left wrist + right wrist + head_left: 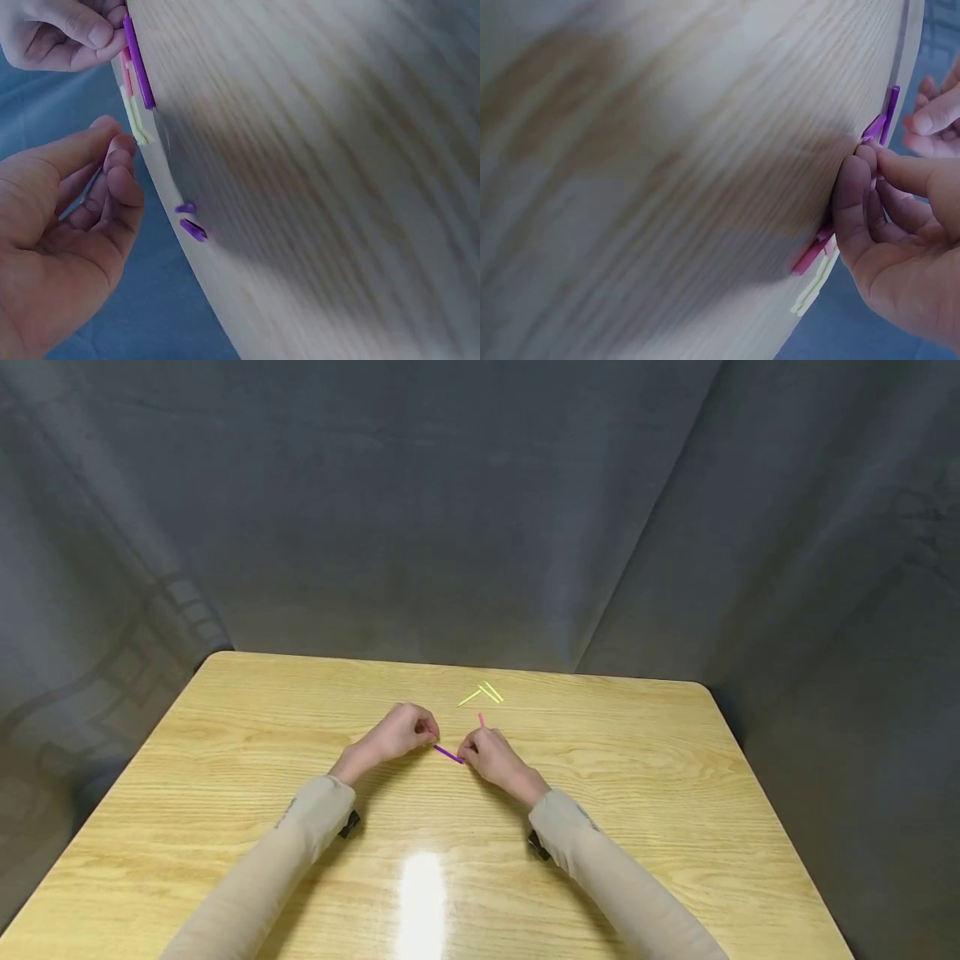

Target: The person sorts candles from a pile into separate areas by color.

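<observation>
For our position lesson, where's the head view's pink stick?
In the head view, the pink stick lies centrally, beyond the right hand, nearer than the yellow sticks.

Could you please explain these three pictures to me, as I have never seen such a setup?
There is no robot here: you see a person's left hand and right hand, both bare. The wide picture comes from a camera on the head; the other two come from wrist cameras, each watching its own hand. On the wooden table lie three thin yellow sticks, a pink stick and, between the hands, a purple stick. The left wrist view also shows small purple pieces. The right hand is at one end of the purple stick, though whether it pinches it is unclear. Whether the left hand holds anything is also unclear.
</observation>
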A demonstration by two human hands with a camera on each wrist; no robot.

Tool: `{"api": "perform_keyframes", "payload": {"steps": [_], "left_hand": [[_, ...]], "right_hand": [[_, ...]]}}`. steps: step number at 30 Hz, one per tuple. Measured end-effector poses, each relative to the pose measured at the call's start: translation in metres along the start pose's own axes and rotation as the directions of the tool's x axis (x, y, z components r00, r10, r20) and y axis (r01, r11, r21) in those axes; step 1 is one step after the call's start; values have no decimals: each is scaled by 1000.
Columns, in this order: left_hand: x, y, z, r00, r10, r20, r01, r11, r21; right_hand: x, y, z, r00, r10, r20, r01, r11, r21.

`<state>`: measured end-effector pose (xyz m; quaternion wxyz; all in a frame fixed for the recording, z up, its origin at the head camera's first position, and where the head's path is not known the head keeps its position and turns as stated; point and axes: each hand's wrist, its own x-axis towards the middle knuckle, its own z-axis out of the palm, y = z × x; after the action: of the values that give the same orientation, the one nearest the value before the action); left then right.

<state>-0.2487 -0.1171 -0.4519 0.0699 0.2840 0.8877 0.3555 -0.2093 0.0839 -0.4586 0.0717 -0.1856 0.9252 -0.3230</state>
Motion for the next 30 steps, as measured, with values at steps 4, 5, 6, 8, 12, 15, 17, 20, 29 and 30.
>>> {"api": "perform_keyframes", "payload": {"steps": [4, 5, 6, 8, 12, 15, 17, 20, 29, 30], "left_hand": [[4, 3, 4, 996, 63, 59, -65, 997, 45], [5, 3, 5, 994, 81, 73, -85, 995, 55], [5, 4, 5, 991, 101, 87, -106, 992, 60], [4, 3, 7, 987, 124, 105, -133, 988, 81], [4, 1, 8, 984, 135, 113, -151, 977, 147], [4, 0, 8, 985, 134, 109, -152, 973, 173], [3, 0, 9, 985, 130, 112, -147, 975, 169], [2, -1, 10, 987, 108, 122, -126, 980, 151], [0, 0, 13, 985, 130, 115, -145, 980, 134], [0, 1, 13, 985, 133, 114, -148, 979, 137]], "right_hand": [[-3, 4, 0, 1000, 1, -1, -1, 1000, 0], [-4, 5, 0, 1000, -1, -3, 1, 1000, 2], [-4, 6, 0, 1000, -5, -5, 5, 1000, 4], [-7, 7, 0, 1000, -7, -7, 7, 1000, 11], [-10, 8, -3, 1000, -10, 2, 10, 1000, 24], [-13, 12, -5, 1000, 3, 5, -3, 999, 32], [-16, 14, -8, 1000, 27, 9, -27, 998, 50], [-22, 18, -13, 998, 58, 30, -60, 994, 86], [-31, 26, -18, 997, 64, -36, -61, 994, 86], [-32, 27, -19, 996, 73, -55, -68, 994, 85]]}}
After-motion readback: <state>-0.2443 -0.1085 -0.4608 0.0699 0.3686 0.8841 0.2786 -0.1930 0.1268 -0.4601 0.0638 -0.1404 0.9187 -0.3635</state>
